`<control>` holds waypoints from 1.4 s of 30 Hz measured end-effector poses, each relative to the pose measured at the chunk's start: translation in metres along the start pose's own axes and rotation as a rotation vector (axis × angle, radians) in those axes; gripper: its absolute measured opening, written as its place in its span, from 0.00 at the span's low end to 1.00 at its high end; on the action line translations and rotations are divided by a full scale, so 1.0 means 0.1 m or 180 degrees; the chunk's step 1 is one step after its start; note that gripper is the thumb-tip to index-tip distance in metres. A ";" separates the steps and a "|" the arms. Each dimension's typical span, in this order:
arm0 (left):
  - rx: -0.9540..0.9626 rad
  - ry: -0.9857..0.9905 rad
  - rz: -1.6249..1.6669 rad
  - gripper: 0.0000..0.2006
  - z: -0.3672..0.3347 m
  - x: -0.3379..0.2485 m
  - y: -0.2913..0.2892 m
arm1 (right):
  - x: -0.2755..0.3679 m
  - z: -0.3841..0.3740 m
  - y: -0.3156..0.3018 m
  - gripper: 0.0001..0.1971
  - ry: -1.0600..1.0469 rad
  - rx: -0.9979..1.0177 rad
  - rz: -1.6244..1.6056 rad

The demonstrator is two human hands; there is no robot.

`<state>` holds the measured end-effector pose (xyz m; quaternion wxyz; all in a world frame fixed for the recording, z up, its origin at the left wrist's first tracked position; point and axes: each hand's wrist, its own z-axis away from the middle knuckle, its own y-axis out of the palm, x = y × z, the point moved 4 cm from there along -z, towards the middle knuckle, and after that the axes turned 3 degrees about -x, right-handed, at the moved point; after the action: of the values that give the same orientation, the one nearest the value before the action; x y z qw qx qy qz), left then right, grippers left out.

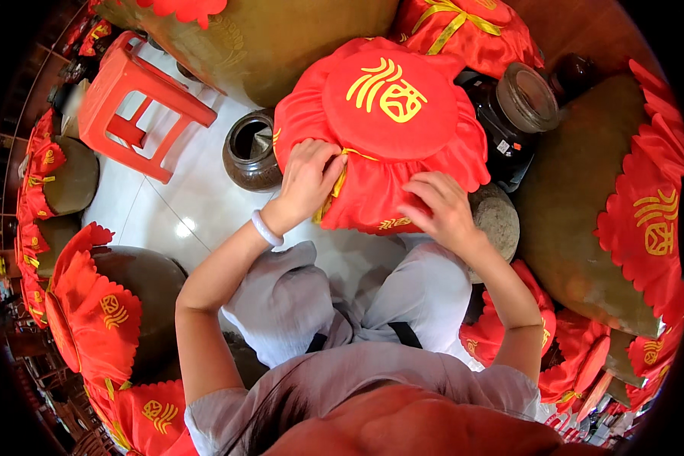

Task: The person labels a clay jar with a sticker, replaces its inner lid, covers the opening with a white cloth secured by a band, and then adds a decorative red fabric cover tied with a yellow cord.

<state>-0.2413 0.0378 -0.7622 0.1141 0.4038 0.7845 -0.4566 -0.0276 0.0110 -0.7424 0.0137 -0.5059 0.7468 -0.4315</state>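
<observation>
In front of me stands a jar wrapped in a red satin cover (395, 106), with a round padded top and yellow embroidery. A thin yellow ribbon (336, 191) runs round the cover's neck and hangs down its left front. At the neck's left side, my left hand (305, 178), with a pale bangle on its wrist, pinches the ribbon. My right hand (444, 211) rests against the gathered red skirt at the front right, fingers bent and thumb apart from them. The jar's body is hidden beneath the cloth.
A red plastic stool (140, 99) stands at the far left. Beside the covered jar is a small brown open-mouthed pot (252, 163). Large brown jars (577, 197) with red covers crowd both sides. A dark glass-lidded jar (526, 97) sits at the back right.
</observation>
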 end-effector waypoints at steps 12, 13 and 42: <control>0.0834 0.0031 -0.1298 0.40 0.44 -0.08 -0.10 | -0.09 -0.01 0.00 0.06 -0.0177 0.0506 0.0067; 0.1015 0.0045 -0.1403 0.35 0.49 -0.14 -0.14 | -0.03 -0.01 0.01 0.08 -0.0137 0.0928 0.0028; 0.0044 -0.0280 -0.0627 0.18 -0.68 0.77 -0.27 | -0.56 -0.87 -0.25 0.13 0.0969 0.0086 -0.0902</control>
<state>-0.2978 0.1264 -0.7497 0.1003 0.3050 0.8114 -0.4884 -0.0218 0.1059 -0.6943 -0.1533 -0.5347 0.6557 -0.5105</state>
